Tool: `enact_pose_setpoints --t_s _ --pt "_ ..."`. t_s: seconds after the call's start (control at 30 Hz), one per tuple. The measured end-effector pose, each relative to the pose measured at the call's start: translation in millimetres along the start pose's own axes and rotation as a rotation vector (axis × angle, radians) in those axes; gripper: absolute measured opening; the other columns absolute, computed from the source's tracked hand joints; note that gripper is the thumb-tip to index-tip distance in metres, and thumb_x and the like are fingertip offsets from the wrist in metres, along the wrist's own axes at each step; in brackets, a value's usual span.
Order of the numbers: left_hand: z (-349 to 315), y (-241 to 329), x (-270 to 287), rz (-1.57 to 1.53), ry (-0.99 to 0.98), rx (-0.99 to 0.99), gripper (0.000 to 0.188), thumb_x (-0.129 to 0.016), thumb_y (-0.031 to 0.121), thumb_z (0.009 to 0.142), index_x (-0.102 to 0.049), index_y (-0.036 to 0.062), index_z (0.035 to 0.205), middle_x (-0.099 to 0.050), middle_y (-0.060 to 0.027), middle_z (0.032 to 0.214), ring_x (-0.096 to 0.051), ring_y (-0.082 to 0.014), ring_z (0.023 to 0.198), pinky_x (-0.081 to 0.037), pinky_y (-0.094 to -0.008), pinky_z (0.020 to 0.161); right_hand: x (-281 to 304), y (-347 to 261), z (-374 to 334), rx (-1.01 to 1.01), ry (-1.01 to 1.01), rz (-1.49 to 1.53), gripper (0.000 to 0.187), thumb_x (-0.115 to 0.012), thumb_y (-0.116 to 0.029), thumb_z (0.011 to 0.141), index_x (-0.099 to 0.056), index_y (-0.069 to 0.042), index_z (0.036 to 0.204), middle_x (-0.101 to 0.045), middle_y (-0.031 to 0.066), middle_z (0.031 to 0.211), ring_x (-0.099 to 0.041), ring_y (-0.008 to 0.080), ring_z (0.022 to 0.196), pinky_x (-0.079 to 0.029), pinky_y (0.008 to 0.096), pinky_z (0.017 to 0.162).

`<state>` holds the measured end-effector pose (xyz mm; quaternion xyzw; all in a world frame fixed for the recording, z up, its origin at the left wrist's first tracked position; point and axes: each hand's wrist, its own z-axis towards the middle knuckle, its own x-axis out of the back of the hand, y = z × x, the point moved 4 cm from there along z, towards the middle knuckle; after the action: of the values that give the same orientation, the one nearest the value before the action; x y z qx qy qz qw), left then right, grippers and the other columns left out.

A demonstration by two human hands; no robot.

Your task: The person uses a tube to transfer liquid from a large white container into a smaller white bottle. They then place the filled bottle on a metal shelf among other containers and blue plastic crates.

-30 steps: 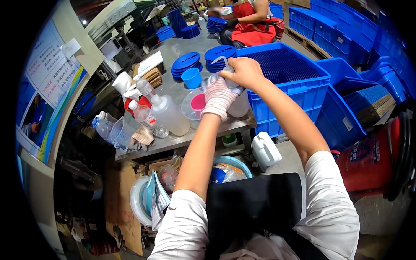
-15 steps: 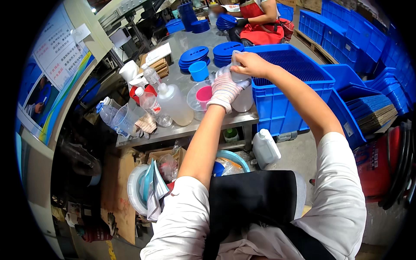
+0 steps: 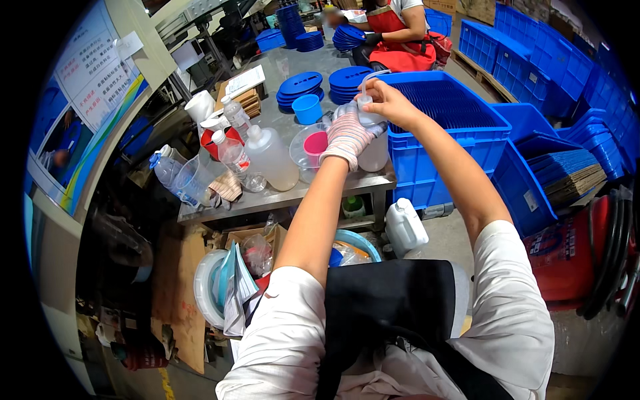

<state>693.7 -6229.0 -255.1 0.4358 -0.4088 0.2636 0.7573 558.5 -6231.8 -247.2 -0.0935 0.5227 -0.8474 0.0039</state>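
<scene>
A translucent wash bottle [image 3: 375, 155] with a bent spout stands near the right corner of the metal table. My left hand [image 3: 348, 135], in a striped glove, is wrapped round its upper body. With bare fingers, my right hand [image 3: 389, 103] pinches the cap [image 3: 364, 102] at the bottle's top; the curved spout rises beside the fingers. Just left of the gloved hand sits a pink cup [image 3: 315, 143] inside a clear round container [image 3: 297, 152]. Another translucent bottle [image 3: 270, 160] stands further left, and a light blue cup [image 3: 307, 109] is behind them.
Blue disc stacks [image 3: 299, 87] stand on the metal table [image 3: 280, 198]. A blue crate [image 3: 433, 157] full of dark discs adjoins its right side. Clear bottles [image 3: 230, 152] crowd the left edge. A white jug [image 3: 405, 227] is on the floor. Across the table sits a person in a red apron [image 3: 393, 33].
My right hand has shifted slightly down and right at the cap, and the curved spout now shows clearly above the fingers. My left hand keeps its hold on the bottle.
</scene>
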Motion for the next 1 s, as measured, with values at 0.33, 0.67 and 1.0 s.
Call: enact_pose_setpoints --t_s 0.33,0.67,1.0 --pt "-37.4 -3.4 16.8 0.026 0.298 -0.127 0.104 -0.077 0.052 0.065 -0.029 0.0064 0.145 -0.032 -0.0190 0.149 -0.025 -0.0397 0.140 -0.014 -0.0524 0.115 -0.9 -10.7 1.9 -0.005 0.250 -0.296 0.057 -0.082 -0.023 0.071 -0.058 -0.002 0.117 -0.063 0.0116 0.105 -0.060 0.0222 0.103 -0.048 0.0311 0.088" --pt "-252.1 -78.7 -20.1 -0.024 0.184 -0.527 0.072 -0.074 0.017 0.070 -0.044 0.0051 0.134 -0.045 -0.0215 0.134 -0.040 -0.0445 0.126 -0.027 -0.0606 0.106 -10.6 3.7 -8.8 -0.003 0.302 -0.101 0.060 -0.075 -0.021 0.077 -0.049 -0.004 0.128 -0.056 0.0179 0.126 -0.051 0.0275 0.121 -0.042 0.0375 0.100" --pt "-299.8 -121.3 -56.9 -0.126 0.232 -0.304 0.066 -0.069 0.019 0.076 -0.044 0.0000 0.134 -0.051 -0.0215 0.128 -0.042 -0.0444 0.126 -0.030 -0.0558 0.107 -10.6 -3.8 -18.8 0.070 0.441 -0.221 0.056 -0.071 -0.023 0.081 -0.049 -0.003 0.128 -0.064 0.0143 0.117 -0.060 0.0212 0.111 -0.044 0.0346 0.097"
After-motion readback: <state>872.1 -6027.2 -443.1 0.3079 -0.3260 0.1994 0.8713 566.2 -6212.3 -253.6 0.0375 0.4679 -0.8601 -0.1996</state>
